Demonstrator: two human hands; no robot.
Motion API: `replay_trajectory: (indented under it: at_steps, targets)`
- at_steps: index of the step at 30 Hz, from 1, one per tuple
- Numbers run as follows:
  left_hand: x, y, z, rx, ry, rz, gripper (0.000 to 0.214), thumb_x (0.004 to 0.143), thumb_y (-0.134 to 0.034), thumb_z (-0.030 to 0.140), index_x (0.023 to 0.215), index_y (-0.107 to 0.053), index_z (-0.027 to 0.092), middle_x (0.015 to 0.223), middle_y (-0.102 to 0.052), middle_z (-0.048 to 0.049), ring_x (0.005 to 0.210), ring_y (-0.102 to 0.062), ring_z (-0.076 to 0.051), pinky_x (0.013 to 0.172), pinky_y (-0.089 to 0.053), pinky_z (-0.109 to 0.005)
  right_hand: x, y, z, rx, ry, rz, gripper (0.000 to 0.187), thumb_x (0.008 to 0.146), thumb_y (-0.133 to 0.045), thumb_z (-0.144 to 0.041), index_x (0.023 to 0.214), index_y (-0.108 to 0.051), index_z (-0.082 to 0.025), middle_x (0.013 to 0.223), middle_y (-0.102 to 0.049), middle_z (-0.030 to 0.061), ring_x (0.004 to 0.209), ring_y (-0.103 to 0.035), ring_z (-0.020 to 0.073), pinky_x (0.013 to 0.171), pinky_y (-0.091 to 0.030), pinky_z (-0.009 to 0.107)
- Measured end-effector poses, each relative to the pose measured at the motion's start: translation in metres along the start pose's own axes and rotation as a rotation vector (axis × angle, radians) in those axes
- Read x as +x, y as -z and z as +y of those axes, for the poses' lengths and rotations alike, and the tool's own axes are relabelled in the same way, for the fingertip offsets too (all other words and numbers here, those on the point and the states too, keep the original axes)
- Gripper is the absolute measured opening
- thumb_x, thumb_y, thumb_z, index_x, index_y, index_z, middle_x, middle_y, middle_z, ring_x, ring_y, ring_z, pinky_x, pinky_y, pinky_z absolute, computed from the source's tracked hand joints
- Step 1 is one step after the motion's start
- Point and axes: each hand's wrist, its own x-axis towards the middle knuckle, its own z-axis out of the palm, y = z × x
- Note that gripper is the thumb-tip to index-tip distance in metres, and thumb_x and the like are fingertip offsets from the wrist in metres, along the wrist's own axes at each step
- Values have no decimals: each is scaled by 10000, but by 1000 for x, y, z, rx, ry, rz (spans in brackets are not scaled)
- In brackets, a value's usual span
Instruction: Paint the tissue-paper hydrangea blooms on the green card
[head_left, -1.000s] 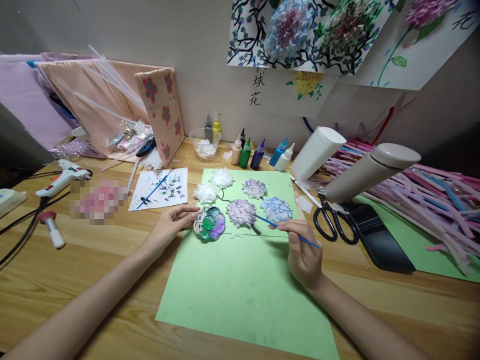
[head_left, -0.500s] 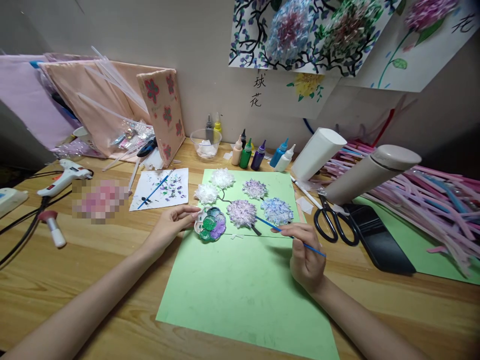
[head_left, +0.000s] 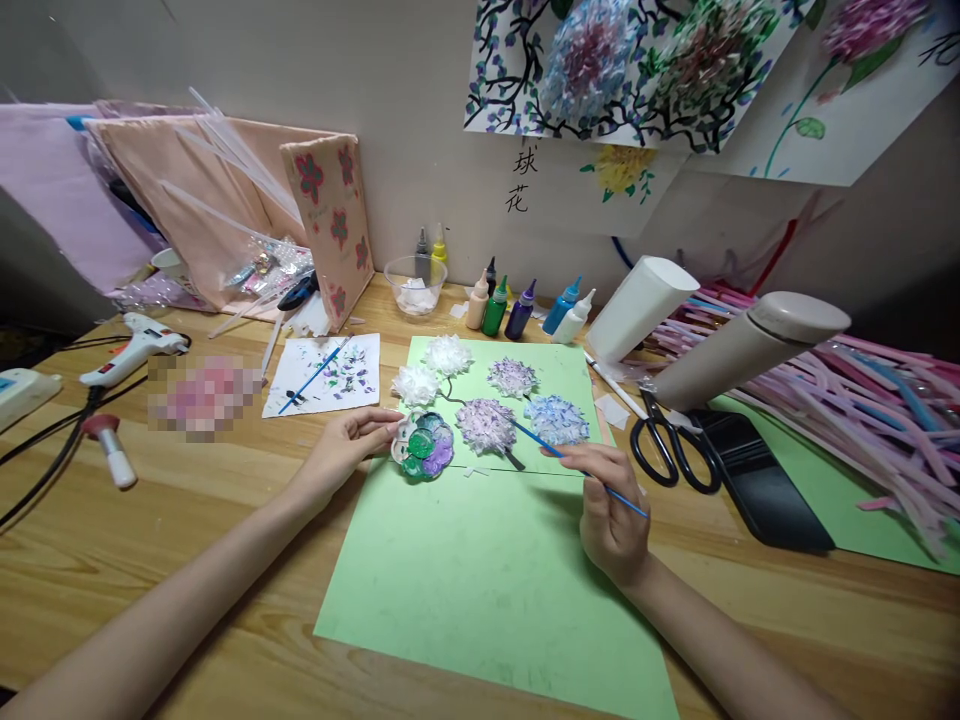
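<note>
My left hand [head_left: 365, 437] grips the rim of a small flower-shaped paint palette [head_left: 422, 447] with green and purple paint in its wells. Closed around a thin blue paintbrush [head_left: 540, 440], my right hand [head_left: 611, 500] holds its tip at the edge of the light purple flower [head_left: 486, 426]. A blue flower [head_left: 556, 419] and a smaller purple flower [head_left: 513, 377] lie close by. Two white flowers [head_left: 448, 355] sit at the upper left, above the palette. Dark painted stems show between the flowers. Green paper [head_left: 487, 570] lies under all of this.
Paint bottles [head_left: 495, 307] and a clear bowl [head_left: 415, 297] stand along the wall. On the right are black-handled scissors [head_left: 675, 455], a black phone-like slab [head_left: 757, 480], a tumbler [head_left: 750, 345] and pipe cleaners [head_left: 877, 400]. A glue gun [head_left: 131, 350] and paint-spotted paper [head_left: 322, 375] lie left.
The whole view has shifted slightly. Both hands keep their holds, and the brush tip stays at the light purple flower's edge.
</note>
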Motion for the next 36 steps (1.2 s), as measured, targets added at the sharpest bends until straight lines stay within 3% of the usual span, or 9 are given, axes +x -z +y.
replay_trajectory:
  at_steps: [5,9,17,36]
  targets:
    - [-1,0,1,-17,8,-1,435,644,-783,412,975,-685,147,975,-728,-85,856,-688,-197,816,-537,-277,0,0,-6,11,160,-275,253,919,-370,-195,1107,-533,-236,1038,-674,65,965,-570,209,810,-442,392]
    - [-1,0,-1,-30,-5,-5,419,652,-781,398,970,-685,144,985,-724,-86,872,-683,-202,837,-530,-293,1,-4,-8,2,177,-380,263,914,-385,-170,1132,-518,-235,1060,-673,60,987,-564,196,824,-427,370]
    - [-2,2,-2,-59,-9,-35,412,676,-774,383,995,-670,144,956,-729,-80,866,-677,-182,791,-523,-251,1,-7,-11,64,53,-401,275,926,-367,-161,1151,-504,-238,1060,-658,57,1022,-540,193,841,-439,354]
    - [-1,1,-2,-66,-16,-30,385,671,-779,379,964,-684,150,930,-732,-67,833,-675,-163,780,-522,-240,0,-8,-11,109,38,-438,272,936,-359,-189,1147,-520,-252,1056,-660,51,1034,-538,196,842,-461,365]
